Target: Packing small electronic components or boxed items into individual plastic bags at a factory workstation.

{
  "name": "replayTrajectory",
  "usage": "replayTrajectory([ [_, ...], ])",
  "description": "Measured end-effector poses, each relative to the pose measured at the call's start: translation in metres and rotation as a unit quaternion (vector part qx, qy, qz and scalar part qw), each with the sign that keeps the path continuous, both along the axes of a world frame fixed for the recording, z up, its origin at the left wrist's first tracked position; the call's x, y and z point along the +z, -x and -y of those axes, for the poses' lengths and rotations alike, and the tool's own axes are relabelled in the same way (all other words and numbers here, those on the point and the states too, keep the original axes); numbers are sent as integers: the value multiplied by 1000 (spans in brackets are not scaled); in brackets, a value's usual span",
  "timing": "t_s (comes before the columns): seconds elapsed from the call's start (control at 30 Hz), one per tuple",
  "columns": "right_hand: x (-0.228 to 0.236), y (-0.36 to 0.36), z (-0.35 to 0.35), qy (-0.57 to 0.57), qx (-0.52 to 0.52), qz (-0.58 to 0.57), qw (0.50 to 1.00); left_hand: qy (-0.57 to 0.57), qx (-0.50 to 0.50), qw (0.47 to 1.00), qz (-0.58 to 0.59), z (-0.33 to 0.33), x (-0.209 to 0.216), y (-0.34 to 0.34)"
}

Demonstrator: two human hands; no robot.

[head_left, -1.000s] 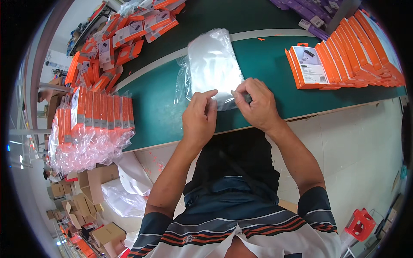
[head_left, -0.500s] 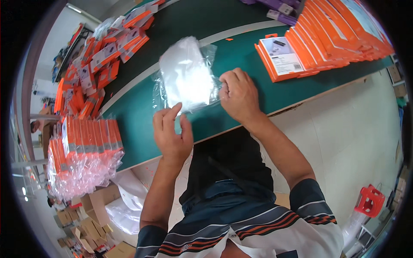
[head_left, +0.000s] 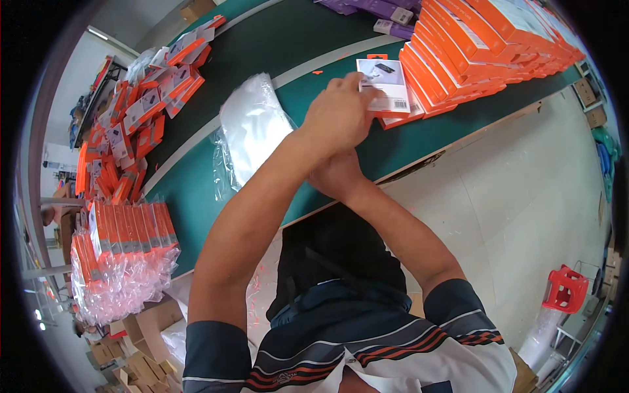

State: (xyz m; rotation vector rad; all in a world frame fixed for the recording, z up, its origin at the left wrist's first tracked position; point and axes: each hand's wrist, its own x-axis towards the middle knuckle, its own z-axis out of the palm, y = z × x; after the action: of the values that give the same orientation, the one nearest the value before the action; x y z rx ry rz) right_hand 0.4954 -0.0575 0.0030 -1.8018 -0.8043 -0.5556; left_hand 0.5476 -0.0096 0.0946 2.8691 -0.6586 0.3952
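Observation:
My left hand (head_left: 337,116) reaches across to the right, its fingers closed on the left edge of a flat orange-and-white box (head_left: 393,82). That box lies at the near left end of a long row of similar boxes (head_left: 452,69) and looks slightly raised off the one beneath. Below my left wrist is my right hand (head_left: 335,175), partly covered by it, with its fingers hidden; whether it holds anything does not show. Left of both hands, a stack of clear plastic bags (head_left: 252,124) lies on the green table (head_left: 190,213), partly behind my left forearm.
Loose orange boxes (head_left: 141,114) are heaped at the far left. Bagged boxes (head_left: 124,229) stand in rows at the near left. Purple packages (head_left: 393,14) lie at the back. An open carton (head_left: 156,327) sits below the table, and a red stool (head_left: 565,288) stands at the right.
My left hand has moved from the bags across to the right and taken hold of a box. My right hand has come nearer and slipped under the left wrist. The view has shifted slightly.

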Motion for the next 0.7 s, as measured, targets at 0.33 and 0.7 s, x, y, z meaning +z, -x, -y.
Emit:
replayTrajectory([
  [0.33, 28, 5, 12, 113, 75, -47, 990, 539, 143, 789, -257, 1, 19, -32],
  [0.7, 34, 6, 8, 158, -2, 43, 986, 649, 231, 681, -250, -140, 56, 247],
])
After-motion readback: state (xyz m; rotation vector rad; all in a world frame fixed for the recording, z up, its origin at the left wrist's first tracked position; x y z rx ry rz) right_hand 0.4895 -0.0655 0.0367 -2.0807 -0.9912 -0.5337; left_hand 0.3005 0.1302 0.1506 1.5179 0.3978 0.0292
